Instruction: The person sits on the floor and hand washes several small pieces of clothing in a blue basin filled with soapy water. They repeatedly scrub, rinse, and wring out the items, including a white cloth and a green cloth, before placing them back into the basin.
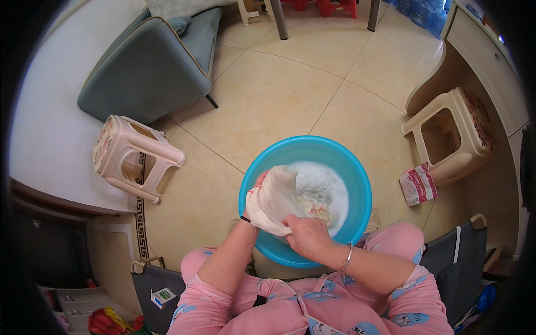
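A blue plastic basin (363, 197) stands on the floor before me, with foamy water (320, 178) in it. Over its left half I hold up a wet white cloth (274, 201). My left hand (260, 181) is mostly behind or inside the cloth, with only some fingers showing at its upper left. My right hand (309, 235) pinches the cloth's lower right edge near the basin's front. More pale fabric with reddish strings (321, 213) lies partly in the suds.
Plastic stools stand to the left (140, 157) and right (450, 138). A pink and white packet (418, 185) leans by the right stool. A grey-green armchair (146, 71) is at the upper left. A small box (163, 297) lies on dark chair fabric at my left.
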Available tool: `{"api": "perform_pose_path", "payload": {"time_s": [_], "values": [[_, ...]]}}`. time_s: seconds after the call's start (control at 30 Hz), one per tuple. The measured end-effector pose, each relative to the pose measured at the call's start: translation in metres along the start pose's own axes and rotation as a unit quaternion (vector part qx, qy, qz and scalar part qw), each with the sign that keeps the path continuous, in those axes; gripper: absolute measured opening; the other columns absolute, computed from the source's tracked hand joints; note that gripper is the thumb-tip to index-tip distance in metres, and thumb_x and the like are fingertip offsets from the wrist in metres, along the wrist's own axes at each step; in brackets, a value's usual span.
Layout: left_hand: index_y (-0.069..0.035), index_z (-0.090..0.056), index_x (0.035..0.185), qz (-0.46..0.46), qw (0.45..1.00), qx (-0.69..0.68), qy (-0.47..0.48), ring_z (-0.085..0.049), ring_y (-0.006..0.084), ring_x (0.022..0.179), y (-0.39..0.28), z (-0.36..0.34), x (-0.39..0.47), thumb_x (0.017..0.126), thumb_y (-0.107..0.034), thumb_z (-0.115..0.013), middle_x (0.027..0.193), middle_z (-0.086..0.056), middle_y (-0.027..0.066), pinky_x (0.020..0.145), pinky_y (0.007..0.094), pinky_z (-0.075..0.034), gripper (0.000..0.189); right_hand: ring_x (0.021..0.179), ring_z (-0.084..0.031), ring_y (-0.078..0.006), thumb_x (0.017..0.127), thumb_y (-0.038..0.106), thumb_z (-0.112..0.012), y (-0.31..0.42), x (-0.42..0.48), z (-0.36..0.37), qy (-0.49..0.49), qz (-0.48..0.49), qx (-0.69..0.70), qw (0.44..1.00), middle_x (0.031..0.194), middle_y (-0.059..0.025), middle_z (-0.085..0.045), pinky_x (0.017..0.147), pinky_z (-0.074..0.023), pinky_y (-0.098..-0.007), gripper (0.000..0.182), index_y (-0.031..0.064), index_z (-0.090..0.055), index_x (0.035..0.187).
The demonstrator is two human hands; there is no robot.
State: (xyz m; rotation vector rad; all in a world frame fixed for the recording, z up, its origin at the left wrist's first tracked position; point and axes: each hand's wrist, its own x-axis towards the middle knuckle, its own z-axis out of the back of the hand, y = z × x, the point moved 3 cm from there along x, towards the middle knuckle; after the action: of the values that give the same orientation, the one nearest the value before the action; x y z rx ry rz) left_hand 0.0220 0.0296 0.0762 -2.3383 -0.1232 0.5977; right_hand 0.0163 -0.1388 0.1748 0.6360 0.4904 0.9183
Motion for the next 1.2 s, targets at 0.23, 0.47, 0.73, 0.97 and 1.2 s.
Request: {"api": "perform_pose_path", "payload": {"time_s": [0.23, 0.47, 0.73, 0.97, 1.2], "values": [[-0.008, -0.038, 0.126, -0.111, 0.992, 0.052, -0.01, -0.054, 0.0233, 0.103, -0.012, -0.014, -0.019, 0.09, -0.017, -0.048, 0.115, -0.053, 0.0105, 0.089, 0.0355, -0.048, 0.038, 0.073, -0.057, -0.0327, 0.074, 0.008, -0.059, 0.023, -0.007, 0.017, -0.091, 0.25, 0.14, 0.954, 0.079, -0.01, -0.056, 0.064, -0.0483, -0.0405, 0.015, 0.0074, -0.057, 0.088], [-0.007, -0.046, 0.12, -0.194, 0.975, 0.101, -0.044, -0.054, 0.0183, 0.099, -0.018, 0.005, -0.013, 0.092, -0.018, -0.043, 0.111, -0.055, 0.0094, 0.083, 0.0304, -0.047, 0.03, 0.089, -0.058, -0.0186, 0.088, 0.015, -0.054, 0.003, 0.005, 0.031, -0.053, -0.025, 0.504, 0.862, 0.093, -0.0096, -0.06, 0.078, -0.0459, -0.0307, 0.024, 0.0017, -0.054, 0.107], [-0.003, -0.051, 0.115, -0.131, 0.924, 0.333, -0.138, -0.057, 0.0162, 0.096, -0.031, 0.007, -0.019, 0.088, -0.006, -0.046, 0.105, -0.061, 0.008, 0.085, 0.0303, -0.046, 0.027, 0.089, -0.057, -0.0128, 0.084, 0.017, -0.061, -0.05, 0.034, 0.077, -0.169, -0.056, 0.478, 0.86, 0.101, -0.007, -0.061, 0.078, -0.0466, -0.0272, 0.031, -0.0004, -0.053, 0.109], [0.002, -0.046, 0.122, 0.122, 0.991, 0.009, -0.047, -0.053, 0.027, 0.11, -0.03, -0.041, -0.04, 0.089, -0.008, -0.04, 0.122, -0.052, 0.0157, 0.094, 0.0406, -0.045, 0.035, 0.084, -0.06, -0.0166, 0.084, 0.017, -0.059, -0.08, 0.05, 0.095, -0.213, -0.123, 0.343, 0.906, 0.091, -0.0096, -0.063, 0.074, -0.0474, -0.0289, 0.026, -0.0007, -0.057, 0.103], [0.002, -0.047, 0.12, 0.167, 0.985, -0.047, 0.013, -0.056, 0.027, 0.105, -0.033, -0.043, -0.05, 0.086, -0.008, -0.04, 0.117, -0.055, 0.0166, 0.092, 0.0408, -0.047, 0.036, 0.083, -0.06, -0.0302, 0.08, 0.023, -0.062, -0.069, 0.05, 0.085, -0.283, -0.016, 0.028, 0.959, 0.09, -0.0153, -0.062, 0.075, -0.0475, -0.0362, 0.03, 0.0, -0.06, 0.1]]}}
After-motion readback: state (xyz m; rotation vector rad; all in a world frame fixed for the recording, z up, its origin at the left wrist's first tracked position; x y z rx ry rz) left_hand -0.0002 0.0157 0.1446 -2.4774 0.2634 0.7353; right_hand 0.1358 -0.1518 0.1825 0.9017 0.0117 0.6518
